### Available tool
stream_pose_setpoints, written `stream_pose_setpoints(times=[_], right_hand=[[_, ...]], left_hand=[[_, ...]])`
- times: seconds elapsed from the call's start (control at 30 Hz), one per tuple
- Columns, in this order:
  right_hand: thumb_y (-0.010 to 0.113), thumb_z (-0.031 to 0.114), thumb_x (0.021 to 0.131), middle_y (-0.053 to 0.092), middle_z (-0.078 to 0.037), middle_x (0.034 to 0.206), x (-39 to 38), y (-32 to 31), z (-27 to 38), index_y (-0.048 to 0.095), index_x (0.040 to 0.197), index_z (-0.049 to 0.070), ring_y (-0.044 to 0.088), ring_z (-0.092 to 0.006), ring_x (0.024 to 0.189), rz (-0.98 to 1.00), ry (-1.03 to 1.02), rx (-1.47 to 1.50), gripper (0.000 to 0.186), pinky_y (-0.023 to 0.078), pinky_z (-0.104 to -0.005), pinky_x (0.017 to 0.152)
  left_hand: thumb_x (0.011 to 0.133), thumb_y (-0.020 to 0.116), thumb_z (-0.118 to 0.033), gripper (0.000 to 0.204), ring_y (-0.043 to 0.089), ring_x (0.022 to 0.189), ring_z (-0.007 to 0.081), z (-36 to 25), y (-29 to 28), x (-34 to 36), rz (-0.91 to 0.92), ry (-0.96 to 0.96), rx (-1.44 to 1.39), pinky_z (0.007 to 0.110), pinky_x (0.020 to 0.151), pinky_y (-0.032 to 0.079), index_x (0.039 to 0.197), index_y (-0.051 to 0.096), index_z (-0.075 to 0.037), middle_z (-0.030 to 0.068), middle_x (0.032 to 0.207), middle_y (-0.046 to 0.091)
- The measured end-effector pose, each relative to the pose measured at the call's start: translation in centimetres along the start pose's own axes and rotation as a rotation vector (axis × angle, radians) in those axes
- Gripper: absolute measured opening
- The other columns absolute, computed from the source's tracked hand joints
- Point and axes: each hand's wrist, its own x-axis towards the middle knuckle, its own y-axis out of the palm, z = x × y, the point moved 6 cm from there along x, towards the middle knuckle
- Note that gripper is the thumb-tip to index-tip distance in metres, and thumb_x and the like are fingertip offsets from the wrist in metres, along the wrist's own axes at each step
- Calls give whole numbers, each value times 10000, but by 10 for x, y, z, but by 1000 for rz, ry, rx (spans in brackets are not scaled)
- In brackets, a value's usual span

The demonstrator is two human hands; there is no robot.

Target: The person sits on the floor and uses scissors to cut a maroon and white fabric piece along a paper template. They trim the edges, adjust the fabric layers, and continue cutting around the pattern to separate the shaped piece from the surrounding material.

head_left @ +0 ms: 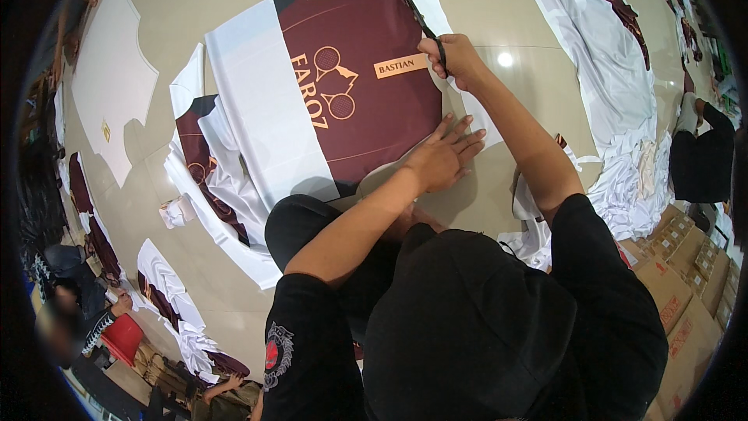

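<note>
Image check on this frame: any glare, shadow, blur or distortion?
All in the head view: round glare on the glossy beige tiled floor; soft shadow below the left hand; curved black fisheye rim; blurred patch over the dark-clothed person lower left; maroon-and-white printed fabric panel looks sharp.

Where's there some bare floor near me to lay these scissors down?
Bare floor shows between the pale shaped sheet at left and the maroon-and-white fabric. Another patch lies beyond your right hand, between that fabric and the long white cloth. It's crowded at lower right, where heaped cloth meets cardboard boxes.
</note>
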Motion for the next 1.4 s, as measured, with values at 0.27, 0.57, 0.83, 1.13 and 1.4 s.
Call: stream_pose_setpoints(times=[0.27, 0.57, 0.83, 1.13, 1.4], right_hand=[[767, 186, 832, 538, -10, 590, 1, -2, 1, 623, 749, 35, 482, -93, 481, 13, -17, -4, 225, 351, -272, 438], [778, 219, 825, 538, -20, 587, 9, -5, -1, 604, 718, 58, 482, -110, 476, 17, -52, -28, 260, 357, -283, 438], [779, 217, 825, 538, -18, 586, 6, -2, 4, 599, 717, 64, 480, -111, 484, 16, -33, -23, 260, 359, -288, 445], [764, 194, 848, 546, -17, 595, 6, -1, 7, 604, 726, 50, 490, -111, 487, 27, -40, -36, 247, 365, -284, 446], [825, 298, 880, 558, -13, 631, -19, -46, -7, 618, 740, 40, 537, -120, 511, -177, -149, -156, 360, 408, -293, 458]], left_hand=[[1062, 460, -449, 634, 159, 1610, 322, -3, 0, -1, -7, 7, 0, 575, 1297, 126, 1607, 384, -132, 20, 1714, 296], [1058, 471, -442, 639, 150, 1612, 326, -3, -1, -1, -4, 9, -22, 584, 1295, 122, 1606, 386, -123, 26, 1717, 292], [1069, 447, -451, 632, 151, 1612, 332, -3, 0, -1, -12, 9, -13, 595, 1292, 113, 1604, 390, -120, 24, 1717, 292], [1058, 471, -444, 635, 154, 1610, 335, -4, 1, -1, -32, 8, -4, 589, 1295, 110, 1602, 397, -125, 17, 1715, 296], [984, 618, -316, 454, 422, 1473, 302, -38, 18, -3, 120, 199, -134, 510, 1227, 310, 1394, 617, -122, 61, 1524, 537]])
